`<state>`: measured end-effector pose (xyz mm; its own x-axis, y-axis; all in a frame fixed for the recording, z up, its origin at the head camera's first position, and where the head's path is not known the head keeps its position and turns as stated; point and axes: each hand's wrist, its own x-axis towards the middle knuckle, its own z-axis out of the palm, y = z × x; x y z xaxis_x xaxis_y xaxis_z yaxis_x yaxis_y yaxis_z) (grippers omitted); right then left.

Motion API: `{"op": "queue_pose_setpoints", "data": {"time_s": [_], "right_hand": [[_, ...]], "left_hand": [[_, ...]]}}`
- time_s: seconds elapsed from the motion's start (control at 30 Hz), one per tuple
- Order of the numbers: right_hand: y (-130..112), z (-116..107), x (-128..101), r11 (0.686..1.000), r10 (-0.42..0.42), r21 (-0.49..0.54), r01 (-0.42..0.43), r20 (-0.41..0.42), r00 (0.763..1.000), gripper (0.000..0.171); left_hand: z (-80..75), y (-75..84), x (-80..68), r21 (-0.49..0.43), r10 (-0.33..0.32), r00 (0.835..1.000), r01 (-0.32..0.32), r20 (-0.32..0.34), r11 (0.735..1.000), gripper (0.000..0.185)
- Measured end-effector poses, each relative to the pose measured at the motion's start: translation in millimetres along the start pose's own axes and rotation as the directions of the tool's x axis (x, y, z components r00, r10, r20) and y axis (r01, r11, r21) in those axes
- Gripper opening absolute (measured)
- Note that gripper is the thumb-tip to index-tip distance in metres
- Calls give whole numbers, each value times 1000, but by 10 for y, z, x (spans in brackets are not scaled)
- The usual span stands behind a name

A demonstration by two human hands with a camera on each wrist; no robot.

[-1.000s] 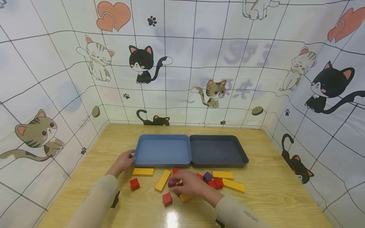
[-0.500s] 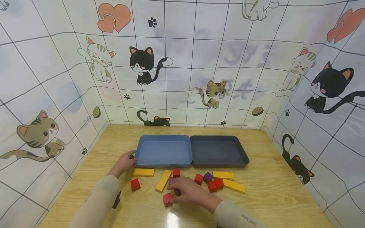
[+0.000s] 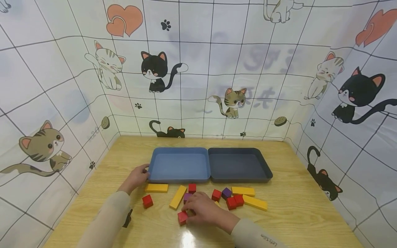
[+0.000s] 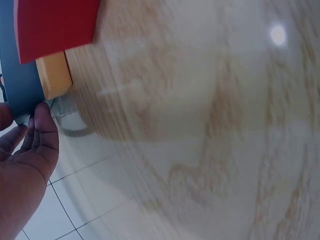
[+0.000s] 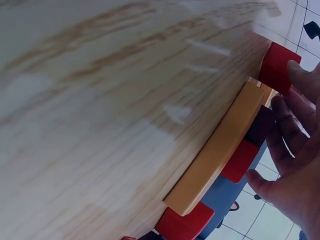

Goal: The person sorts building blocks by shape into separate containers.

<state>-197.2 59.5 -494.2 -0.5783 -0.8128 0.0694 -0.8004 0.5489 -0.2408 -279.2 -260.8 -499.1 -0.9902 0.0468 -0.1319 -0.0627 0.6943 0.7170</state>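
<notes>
My left hand (image 3: 138, 176) grips the left edge of the blue tray (image 3: 180, 181); in the left wrist view its thumb and fingers (image 4: 45, 120) lie either side of the tray corner. My right hand (image 3: 203, 208) is over the near middle of the table, thumb and forefinger at a red cube (image 3: 182, 218), pinching it. In the right wrist view that red cube (image 5: 280, 66) sits at the fingertips, and the other fingers are loosely bent. A purple cube (image 3: 187, 197) lies just beyond the hand, partly covered by it. A yellow block (image 5: 220, 147) lies under the palm.
A dark grey tray (image 3: 240, 179) stands against the blue one. Yellow blocks (image 3: 156, 187), several red cubes (image 3: 147, 201) and another purple cube (image 3: 226, 193) are scattered before the trays. A cat-patterned cloth (image 3: 198, 69) encloses the wooden table (image 3: 297, 220).
My right hand has moved toward me, from beside the purple cube to the nearest red cube, uncovering red cubes behind it. My left hand stays at the blue tray, which has shifted very slightly right.
</notes>
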Motion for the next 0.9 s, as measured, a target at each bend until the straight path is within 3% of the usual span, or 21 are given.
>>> {"op": "queue_pose_setpoints", "data": {"time_s": [0.23,0.57,0.77,0.9], "right_hand": [[-4,-16,19,998,5,65,-6,6,1000,28],[49,-83,90,980,-33,196,43,-56,998,22],[80,-222,125,926,117,360,-114,14,993,23],[129,-302,160,893,184,416,-173,14,983,29]], "left_hand": [[49,46,2,-20,0,1000,1,25,1000,50],[52,92,3,-72,0,999,3,48,997,51],[65,81,25,-87,-28,999,32,44,996,50],[75,67,32,-102,-23,999,26,33,994,49]]}}
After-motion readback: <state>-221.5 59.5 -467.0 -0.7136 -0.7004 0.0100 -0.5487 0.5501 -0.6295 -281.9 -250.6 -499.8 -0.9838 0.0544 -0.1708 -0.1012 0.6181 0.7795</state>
